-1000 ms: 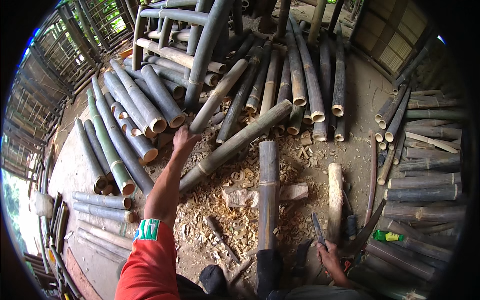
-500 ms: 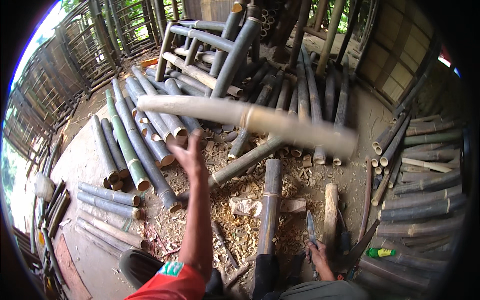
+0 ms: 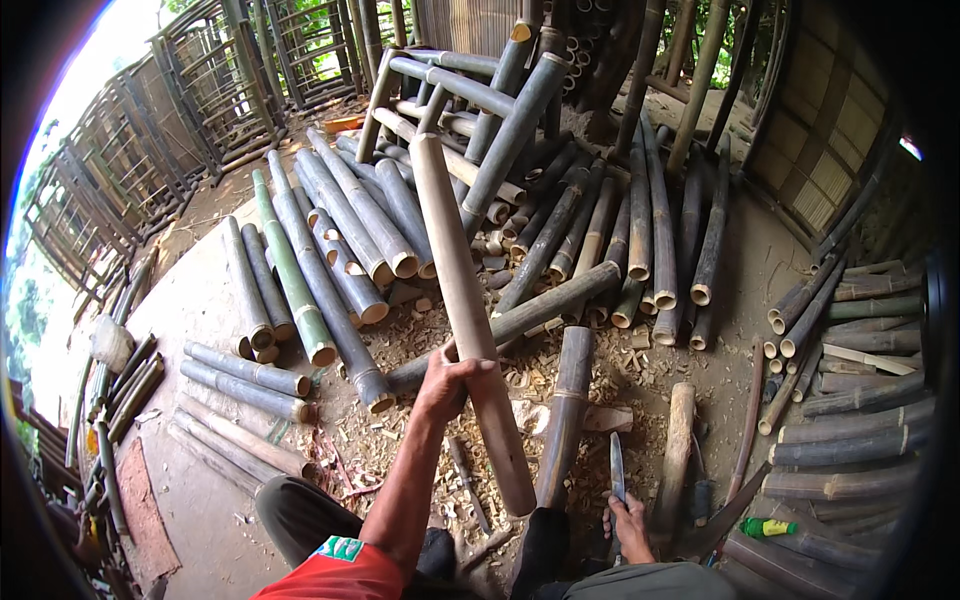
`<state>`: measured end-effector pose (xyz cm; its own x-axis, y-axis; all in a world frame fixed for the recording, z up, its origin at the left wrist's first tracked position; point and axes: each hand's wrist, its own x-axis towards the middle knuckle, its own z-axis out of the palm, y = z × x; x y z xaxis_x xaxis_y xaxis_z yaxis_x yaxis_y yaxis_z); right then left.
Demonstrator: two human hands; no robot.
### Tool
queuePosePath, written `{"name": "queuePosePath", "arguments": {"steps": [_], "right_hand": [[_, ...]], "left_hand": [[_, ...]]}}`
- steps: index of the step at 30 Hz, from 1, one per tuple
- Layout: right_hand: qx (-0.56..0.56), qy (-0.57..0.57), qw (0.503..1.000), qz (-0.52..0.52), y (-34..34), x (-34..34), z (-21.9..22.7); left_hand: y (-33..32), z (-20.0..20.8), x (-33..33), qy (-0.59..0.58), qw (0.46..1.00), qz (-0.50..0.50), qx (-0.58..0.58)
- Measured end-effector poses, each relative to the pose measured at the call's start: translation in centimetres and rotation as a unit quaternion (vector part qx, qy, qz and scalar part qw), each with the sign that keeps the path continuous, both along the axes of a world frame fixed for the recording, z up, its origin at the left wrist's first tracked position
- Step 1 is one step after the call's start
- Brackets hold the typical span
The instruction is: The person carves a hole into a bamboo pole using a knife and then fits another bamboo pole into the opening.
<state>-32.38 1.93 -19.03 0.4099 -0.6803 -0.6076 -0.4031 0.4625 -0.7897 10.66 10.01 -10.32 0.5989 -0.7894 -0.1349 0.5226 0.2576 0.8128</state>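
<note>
A scraped, pale brown bamboo pole [image 3: 455, 255] slants through the air in front of me, its top leaning left and away. Around its lower half wraps my left hand [image 3: 447, 385], closed. The pole's bottom end hangs beside a dark upright bamboo piece [image 3: 570, 390], which rises from near my dark-covered foot. Low on the right, my right hand [image 3: 630, 527] grips a knife [image 3: 616, 465] with its blade pointing up and away. A pale wooden block [image 3: 609, 418] lies behind the dark bamboo piece, partly hidden by it.
Shavings [image 3: 400, 420] litter the ground. Dark bamboo poles [image 3: 330, 240] lie fanned out ahead, near a bamboo frame [image 3: 450, 80]. A peeled-topped bamboo piece [image 3: 678, 430] stands right of the knife. Stacked bamboo [image 3: 850, 440] and a green-yellow bottle [image 3: 768, 526] lie at right.
The bamboo pole has swung from nearly level to steeply slanted. My left hand, earlier with fingers apart below it, now grips it lower down. The knife stays in my right hand.
</note>
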Motion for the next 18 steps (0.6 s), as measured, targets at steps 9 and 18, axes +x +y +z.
{"name": "queuePosePath", "arguments": {"steps": [9, 18], "right_hand": [[0.006, -0.021, 0.999, 0.037, 1.3, 1.4, 1.1], [0.003, 0.019, 0.997, 0.070, 1.7, 1.0, 0.1]], "left_hand": [[6.0, -5.9, -0.9, 0.086, 0.993, -0.067, -0.036], [5.3, -9.1, -2.6, 0.183, 0.974, -0.122, -0.062]]}}
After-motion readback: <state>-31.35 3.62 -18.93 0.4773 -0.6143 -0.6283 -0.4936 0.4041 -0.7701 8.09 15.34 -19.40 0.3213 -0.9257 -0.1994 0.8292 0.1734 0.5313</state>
